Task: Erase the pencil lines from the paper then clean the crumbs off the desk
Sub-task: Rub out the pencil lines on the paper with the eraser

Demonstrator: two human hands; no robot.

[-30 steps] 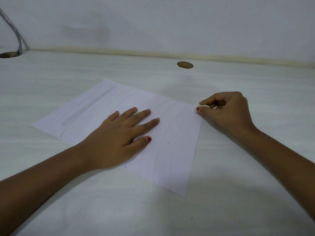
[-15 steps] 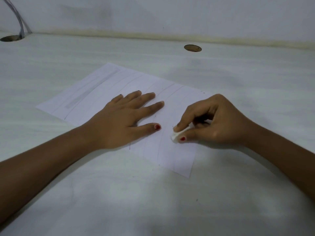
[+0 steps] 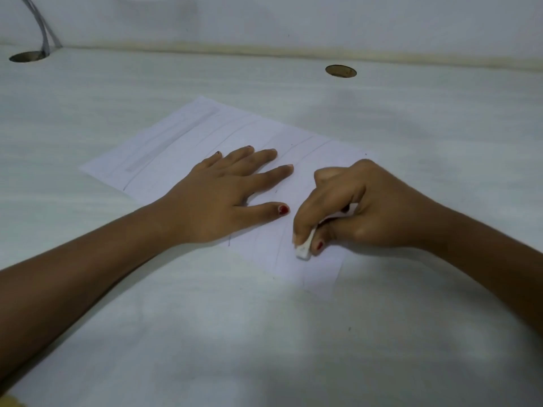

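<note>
Paper: lies flat on the tabletop, turned at an angle, one corner pointing toward the wall.
Pencil lines: faint curved strokes run across the sheet; a grey smudged band sits near its far left edge.
Left hand: palm down on the middle of the paper.
Left grip: released, fingers straight and spread, pressing the sheet flat.
Right hand: over the near right part of the paper, just beside the left thumb.
Right grip: grasping the eraser, pinched between thumb and forefinger.
Eraser: white, tilted, lower end touching the paper near its near right corner.
Crumbs: a few dark specks on the tabletop; too small to identify.
Hole: round, in the tabletop beyond the paper.
Cable: grey, far left, dropping into a second hole.
</note>
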